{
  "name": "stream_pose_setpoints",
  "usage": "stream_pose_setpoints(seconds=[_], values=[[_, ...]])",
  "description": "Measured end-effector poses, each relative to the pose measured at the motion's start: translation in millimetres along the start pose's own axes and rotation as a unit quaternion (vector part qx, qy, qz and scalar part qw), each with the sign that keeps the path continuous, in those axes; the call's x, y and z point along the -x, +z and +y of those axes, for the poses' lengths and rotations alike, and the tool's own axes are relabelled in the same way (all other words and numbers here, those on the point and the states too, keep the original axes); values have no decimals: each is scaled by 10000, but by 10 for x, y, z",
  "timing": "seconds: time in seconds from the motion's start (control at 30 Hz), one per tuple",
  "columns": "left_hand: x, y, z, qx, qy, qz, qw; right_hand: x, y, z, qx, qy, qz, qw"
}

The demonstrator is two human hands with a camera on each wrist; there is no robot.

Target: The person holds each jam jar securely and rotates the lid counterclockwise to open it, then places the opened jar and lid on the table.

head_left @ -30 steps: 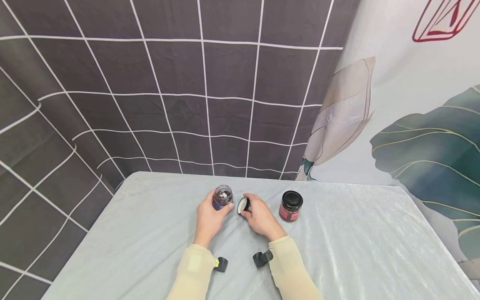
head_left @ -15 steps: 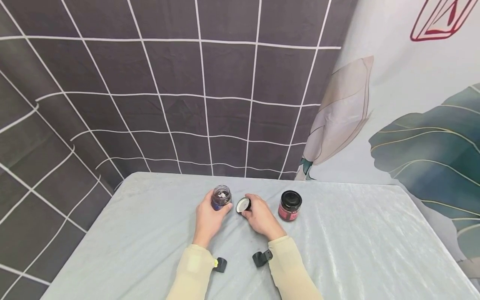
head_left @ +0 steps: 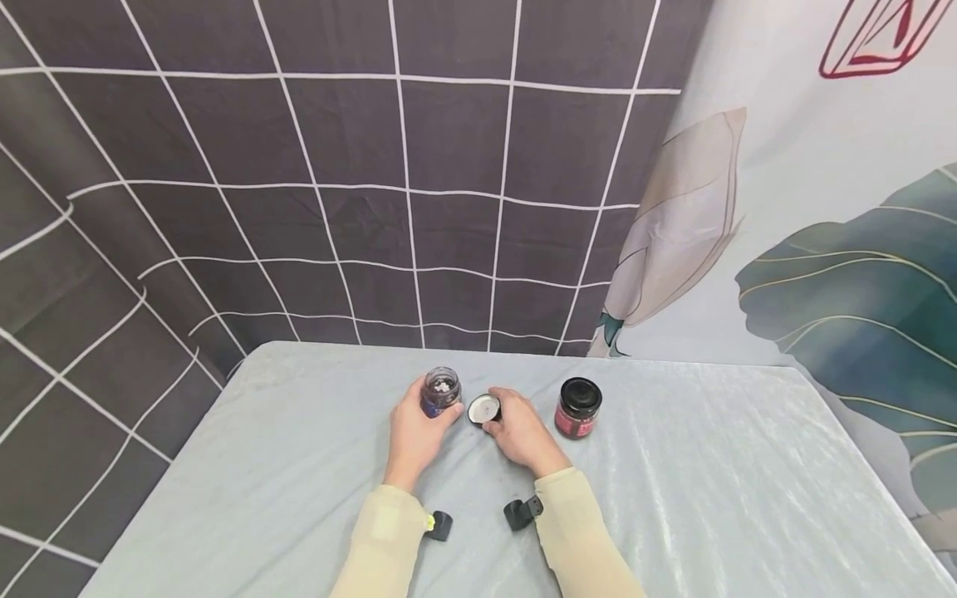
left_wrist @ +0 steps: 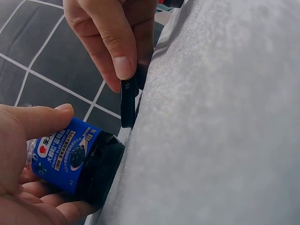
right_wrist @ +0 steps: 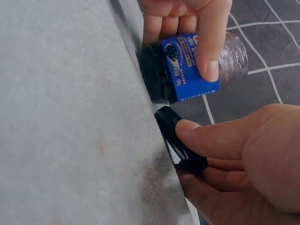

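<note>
My left hand [head_left: 414, 436] grips a glass jar of blueberry jam [left_wrist: 65, 152] with a blue label. Its mouth is uncovered, and dark jam with a whitish patch shows inside in the head view. Just to the right, my right hand [head_left: 521, 433] pinches the black jar lid [head_left: 484, 409] between thumb and fingers. The lid's white inside faces up, and it lies low at the cloth beside the jar's base. In the right wrist view, the thumb presses on the lid's side edge while the jam jar [right_wrist: 197, 70] stands close by.
A second jar [head_left: 578, 408], with a black lid and a red label, stands to the right of my right hand. A pale grey cloth [head_left: 710, 482] covers the table. Behind the table hang a dark grid-patterned curtain [head_left: 359, 224] and a white leaf-print one [head_left: 695, 316].
The lid in my right hand has tipped from nearly on edge to flatter, its white inside turning upward. My left hand still holds the jam jar in the same place.
</note>
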State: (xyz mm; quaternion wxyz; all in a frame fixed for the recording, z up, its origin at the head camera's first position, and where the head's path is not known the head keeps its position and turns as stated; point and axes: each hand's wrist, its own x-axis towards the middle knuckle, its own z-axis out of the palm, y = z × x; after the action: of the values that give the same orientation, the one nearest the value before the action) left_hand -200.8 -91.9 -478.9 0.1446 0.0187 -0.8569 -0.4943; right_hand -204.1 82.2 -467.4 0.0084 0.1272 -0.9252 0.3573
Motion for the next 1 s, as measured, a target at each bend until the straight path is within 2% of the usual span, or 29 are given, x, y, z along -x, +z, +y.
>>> stream_pose_setpoints(seconds=[0.37,1.0], values=[[6,-4,-11,-25,-47,-18,10000,14,11,-2,-26,64,-22,10000],[12,-30,-10,-1,-144,-195,9997,32,59,30,354,-187,90,9992]])
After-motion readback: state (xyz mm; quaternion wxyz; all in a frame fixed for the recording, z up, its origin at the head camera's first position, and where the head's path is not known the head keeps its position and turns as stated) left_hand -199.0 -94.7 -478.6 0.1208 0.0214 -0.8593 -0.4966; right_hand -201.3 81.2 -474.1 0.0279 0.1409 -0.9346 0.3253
